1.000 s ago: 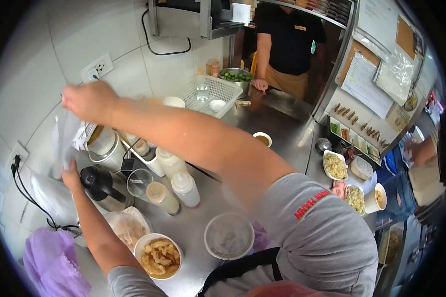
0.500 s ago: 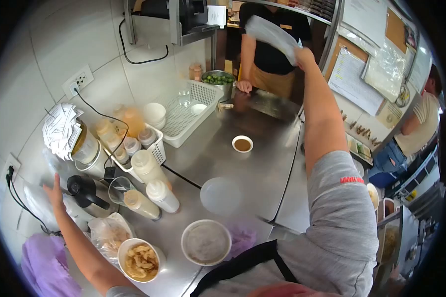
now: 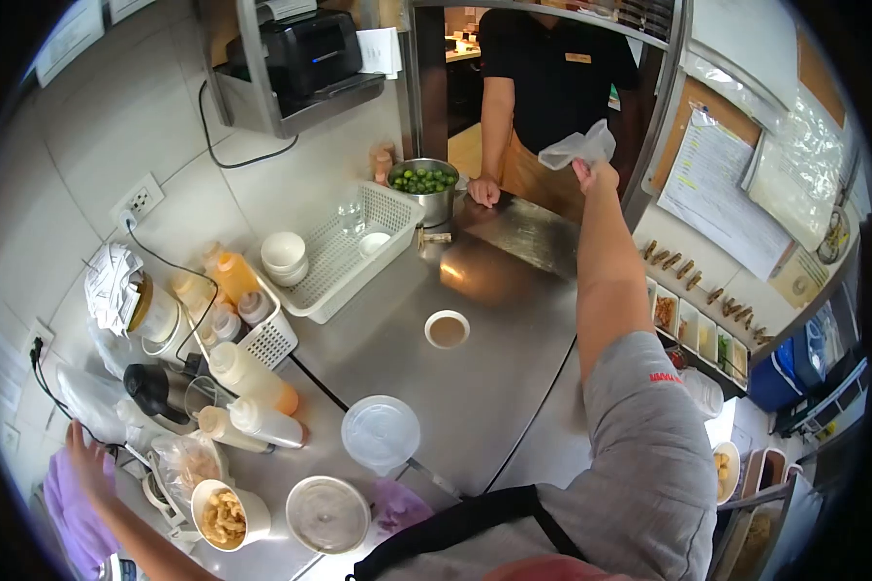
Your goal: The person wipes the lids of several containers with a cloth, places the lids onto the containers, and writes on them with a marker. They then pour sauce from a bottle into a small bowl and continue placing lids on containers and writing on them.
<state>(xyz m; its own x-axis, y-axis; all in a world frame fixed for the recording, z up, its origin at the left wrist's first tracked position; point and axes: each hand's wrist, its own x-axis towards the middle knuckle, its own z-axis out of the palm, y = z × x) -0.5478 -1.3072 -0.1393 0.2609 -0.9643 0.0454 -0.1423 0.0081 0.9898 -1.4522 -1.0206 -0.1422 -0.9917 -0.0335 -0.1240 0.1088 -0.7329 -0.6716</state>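
Note:
My right hand (image 3: 593,174) reaches out to the far side of the counter, its fingers closed on a clear plastic bag (image 3: 579,148). The bag is crumpled and overlaps the black shirt of a person standing opposite. At the lower left, my left hand (image 3: 87,467) is open and empty, in front of a purple cloth (image 3: 68,508). Near it are more clear plastic bags (image 3: 89,392). A paper tub of fried pieces (image 3: 225,518) stands to its right, beside a covered round tub (image 3: 327,515) and a clear lid (image 3: 381,433).
A small bowl of brown sauce (image 3: 447,330) sits mid-counter. Squeeze bottles (image 3: 252,378) crowd the left, near a white basket (image 3: 354,257) and a pot of green limes (image 3: 424,184). The co-worker's hand (image 3: 483,191) rests on the far edge.
The bag, stretched out and blurred before, is now bunched at my right hand. My left hand has moved down to the purple cloth. The whole view has shifted.

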